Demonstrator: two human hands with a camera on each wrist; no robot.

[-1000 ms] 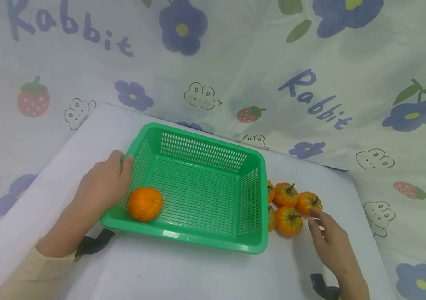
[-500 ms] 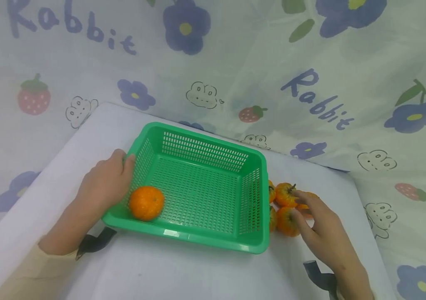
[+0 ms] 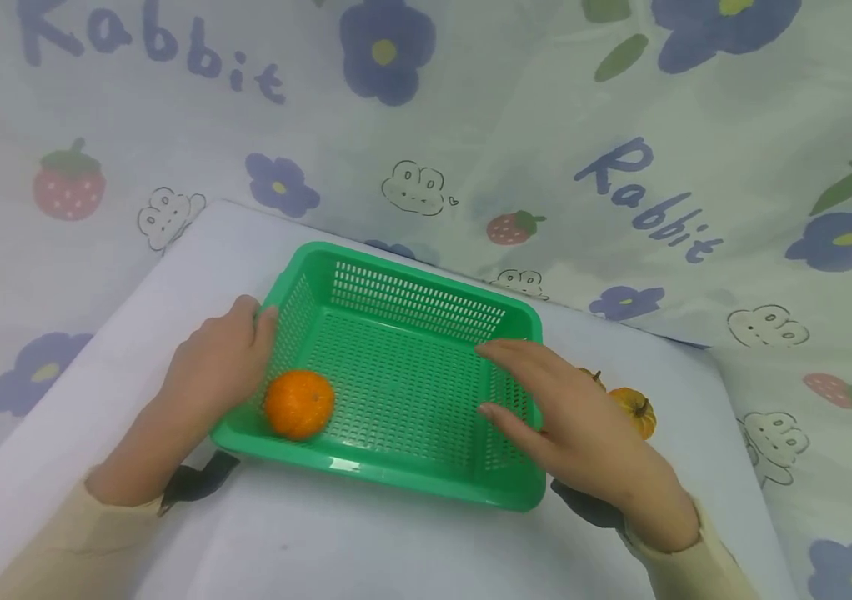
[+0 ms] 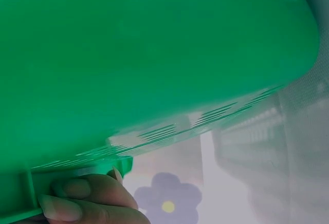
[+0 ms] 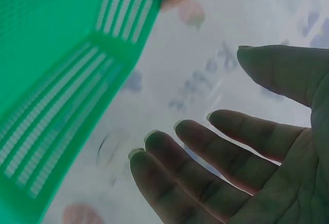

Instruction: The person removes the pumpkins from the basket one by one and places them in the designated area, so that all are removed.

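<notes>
A green plastic basket [image 3: 396, 396] with slotted walls is on the white table. My left hand [image 3: 219, 358] grips its left rim; in the left wrist view, curled fingers [image 4: 95, 201] hold the rim's underside. Inside, at the front left corner, lies an orange tangerine-like fruit [image 3: 299, 405]. Over the basket's right end I see my right hand [image 3: 583, 417], thumb and fingers spread apart with nothing between them. The right wrist view shows that palm and its loosely extended fingers [image 5: 231, 157] beside the basket rim. Small orange pumpkins [image 3: 632, 412] sit right of the basket, mostly hidden behind the right hand.
The white table [image 3: 396, 550] extends in front of the basket. Behind and around it hangs a pale curtain [image 3: 471, 125] printed with rabbits, flowers and strawberries. A dark strap piece [image 3: 587, 507] shows at the right wrist, another dark piece [image 3: 201, 479] at the left.
My right hand has moved left from beside the pumpkins, across them, to above the basket's right end. The left hand stays on the rim, and the fruit keeps its place in the basket.
</notes>
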